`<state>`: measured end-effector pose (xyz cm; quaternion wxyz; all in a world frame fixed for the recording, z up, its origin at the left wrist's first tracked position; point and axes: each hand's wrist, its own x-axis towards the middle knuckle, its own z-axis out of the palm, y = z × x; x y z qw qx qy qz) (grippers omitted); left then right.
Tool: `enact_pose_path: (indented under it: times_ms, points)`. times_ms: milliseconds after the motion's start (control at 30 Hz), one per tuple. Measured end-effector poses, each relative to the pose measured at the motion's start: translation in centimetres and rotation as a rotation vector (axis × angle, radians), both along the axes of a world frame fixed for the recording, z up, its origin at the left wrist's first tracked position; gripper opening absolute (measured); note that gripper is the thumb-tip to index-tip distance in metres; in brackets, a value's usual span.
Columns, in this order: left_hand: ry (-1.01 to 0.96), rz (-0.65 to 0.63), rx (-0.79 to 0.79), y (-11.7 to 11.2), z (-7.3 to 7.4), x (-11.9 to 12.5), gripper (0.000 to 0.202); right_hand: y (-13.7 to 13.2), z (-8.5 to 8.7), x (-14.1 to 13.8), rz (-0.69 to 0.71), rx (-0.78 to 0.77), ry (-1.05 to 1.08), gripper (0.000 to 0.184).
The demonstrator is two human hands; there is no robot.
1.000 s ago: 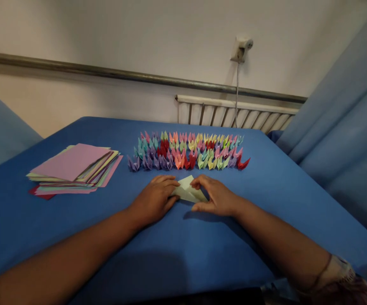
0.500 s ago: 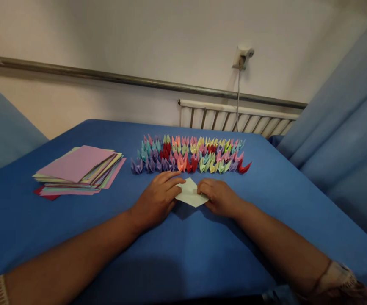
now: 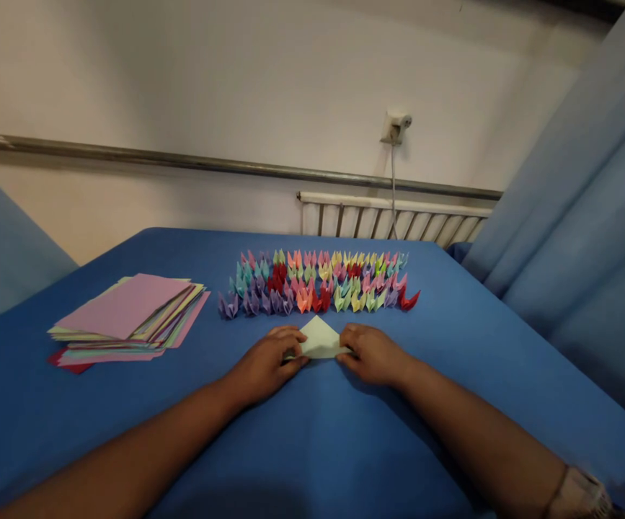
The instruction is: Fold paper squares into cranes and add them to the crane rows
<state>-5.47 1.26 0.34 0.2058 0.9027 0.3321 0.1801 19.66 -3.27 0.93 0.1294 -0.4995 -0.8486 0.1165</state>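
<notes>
A pale green sheet of origami paper (image 3: 320, 339) lies between my hands, now a triangle with its point away from me and a straight lower edge towards me. My left hand (image 3: 269, 360) pinches its left corner between thumb and fingers. At the right corner, my right hand (image 3: 373, 353) grips the paper with curled fingers. Just beyond the sheet stand rows of small folded paper cranes (image 3: 320, 285) in purple, red, pink, yellow, green and blue.
A stack of coloured paper sheets (image 3: 128, 310), pink on top, lies at the left of the blue-covered table (image 3: 312, 447). Behind are a radiator (image 3: 393, 205), a metal rail (image 3: 198, 162) and a wall socket with a cord (image 3: 396, 130). A blue curtain (image 3: 572, 216) hangs at the right.
The paper has gone from an open diamond shape to a triangle, its near corner folded away from me. My left hand's fingers have closed into a pinch. The view has tilted up slightly.
</notes>
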Motion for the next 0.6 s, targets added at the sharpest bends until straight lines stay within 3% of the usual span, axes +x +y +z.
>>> enact_pose_path:
  times_ms: [200,333,400,467,600]
  points:
    - [-0.004,0.109,0.043,1.2,-0.1,-0.4,0.028,1.0,-0.4,0.3,-0.218,-0.087,-0.012,0.019]
    - [0.08,0.213,0.074,1.2,-0.5,-0.5,0.022,0.4,0.1,0.0,-0.283,-0.112,-0.037,0.014]
    - [0.103,0.254,0.108,0.9,-0.5,-0.3,0.032,0.1,0.3,-0.3,-0.307,-0.135,-0.021,0.018]
    - [0.114,0.218,0.181,0.4,-0.3,0.0,0.042,-0.2,0.2,-0.6,-0.317,-0.126,0.008,0.025]
    - [0.23,-0.044,0.229,-0.8,0.1,0.7,0.045,-0.2,-0.5,-1.6,-0.313,-0.003,0.028,0.033]
